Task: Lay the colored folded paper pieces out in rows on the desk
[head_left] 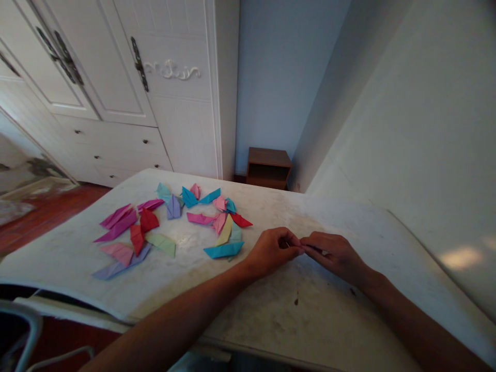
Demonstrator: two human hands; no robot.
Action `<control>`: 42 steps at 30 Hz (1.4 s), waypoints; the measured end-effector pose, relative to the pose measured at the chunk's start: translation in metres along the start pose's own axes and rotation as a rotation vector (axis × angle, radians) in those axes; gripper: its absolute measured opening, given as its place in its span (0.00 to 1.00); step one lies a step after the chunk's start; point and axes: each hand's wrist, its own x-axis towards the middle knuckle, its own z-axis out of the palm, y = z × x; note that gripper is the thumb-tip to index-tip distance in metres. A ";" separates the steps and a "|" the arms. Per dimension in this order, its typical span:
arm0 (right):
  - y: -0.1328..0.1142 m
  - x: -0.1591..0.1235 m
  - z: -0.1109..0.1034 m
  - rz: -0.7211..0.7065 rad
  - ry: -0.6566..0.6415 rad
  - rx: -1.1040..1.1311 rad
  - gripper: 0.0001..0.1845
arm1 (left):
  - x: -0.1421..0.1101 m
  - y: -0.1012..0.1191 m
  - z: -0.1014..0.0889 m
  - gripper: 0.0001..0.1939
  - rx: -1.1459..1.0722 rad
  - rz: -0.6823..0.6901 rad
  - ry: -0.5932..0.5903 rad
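My left hand [273, 250] and my right hand [334, 252] meet fingertip to fingertip just above the white table [271, 315]. Both are pinched closed. Whatever lies between the fingers is hidden or too small to name. Closest to my left hand is a blue folded paper boat [223, 250], with a yellow folded paper piece [225, 231] and a red one [241, 220] behind it. Further left lie more folded papers, among them a magenta one [118, 223], a pale green one [161, 244] and a lavender one [122, 264].
A white wardrobe [186, 119] stands beyond the table's far edge, and a brown open-fronted cabinet [269, 155] is on the floor in the corner. The pale wall [418, 129] borders the table on the right. A metal chair frame [34, 320] shows at the lower left.
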 end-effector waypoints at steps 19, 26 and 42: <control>0.007 -0.003 -0.001 -0.002 -0.008 -0.097 0.14 | 0.001 0.010 -0.004 0.06 0.250 -0.024 -0.103; 0.005 -0.001 0.001 -0.053 -0.031 -0.049 0.13 | 0.007 0.013 -0.017 0.08 0.083 -0.153 -0.329; 0.024 -0.003 -0.001 0.359 0.034 0.074 0.17 | 0.002 0.015 -0.010 0.06 -0.050 -0.234 -0.242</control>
